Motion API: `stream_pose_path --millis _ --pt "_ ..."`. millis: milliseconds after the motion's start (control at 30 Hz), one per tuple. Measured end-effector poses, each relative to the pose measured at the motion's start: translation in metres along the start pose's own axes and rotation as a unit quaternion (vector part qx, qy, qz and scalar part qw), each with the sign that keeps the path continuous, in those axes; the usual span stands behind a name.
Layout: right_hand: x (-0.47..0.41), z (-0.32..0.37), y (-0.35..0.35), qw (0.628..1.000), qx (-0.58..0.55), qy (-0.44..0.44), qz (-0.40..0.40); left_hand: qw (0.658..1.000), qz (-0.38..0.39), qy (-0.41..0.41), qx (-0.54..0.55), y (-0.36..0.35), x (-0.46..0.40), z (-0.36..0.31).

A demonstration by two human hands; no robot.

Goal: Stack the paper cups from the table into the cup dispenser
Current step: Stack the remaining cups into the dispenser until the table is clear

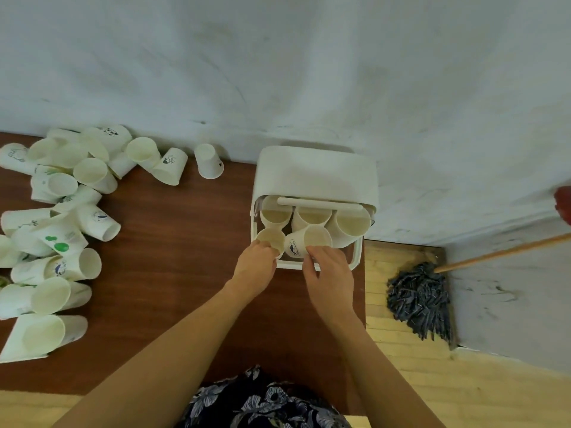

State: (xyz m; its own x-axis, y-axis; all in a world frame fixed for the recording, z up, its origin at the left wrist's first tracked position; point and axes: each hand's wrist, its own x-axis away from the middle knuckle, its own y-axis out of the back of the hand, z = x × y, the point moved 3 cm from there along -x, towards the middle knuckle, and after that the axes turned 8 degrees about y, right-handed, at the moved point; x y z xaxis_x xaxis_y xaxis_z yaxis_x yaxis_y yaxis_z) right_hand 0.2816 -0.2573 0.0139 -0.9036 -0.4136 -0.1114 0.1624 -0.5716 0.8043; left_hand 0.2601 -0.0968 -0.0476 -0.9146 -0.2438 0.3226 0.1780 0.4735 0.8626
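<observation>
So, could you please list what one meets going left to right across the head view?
Pile of loose cups → lone cup → left hand → right hand → mop. The dispenser overlaps both hands, so it is left out.
</observation>
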Motion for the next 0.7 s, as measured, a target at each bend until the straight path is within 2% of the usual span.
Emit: stream_pose_path --millis 167,333,500,700 --pt "-0.006 0.007 -0.012 1.000 0.008 0.028 0.008 0.999 -0.017 -0.044 0.020 0.001 -0.005 0.004" --pt "-0.002 0.017 -0.021 0.999 0.031 0.022 -0.009 0.994 -0.061 -0.026 0.089 0.009 0.002 0.021" --pt "-0.004 0.029 -0.038 0.996 0.045 0.070 -0.017 0.992 -0.071 -0.001 0.109 0.017 0.010 0.036" --pt "-0.020 0.028 -0.071 0.983 0.117 0.081 0.113 0.992 -0.053 0.003 0.117 0.022 0.018 0.046"
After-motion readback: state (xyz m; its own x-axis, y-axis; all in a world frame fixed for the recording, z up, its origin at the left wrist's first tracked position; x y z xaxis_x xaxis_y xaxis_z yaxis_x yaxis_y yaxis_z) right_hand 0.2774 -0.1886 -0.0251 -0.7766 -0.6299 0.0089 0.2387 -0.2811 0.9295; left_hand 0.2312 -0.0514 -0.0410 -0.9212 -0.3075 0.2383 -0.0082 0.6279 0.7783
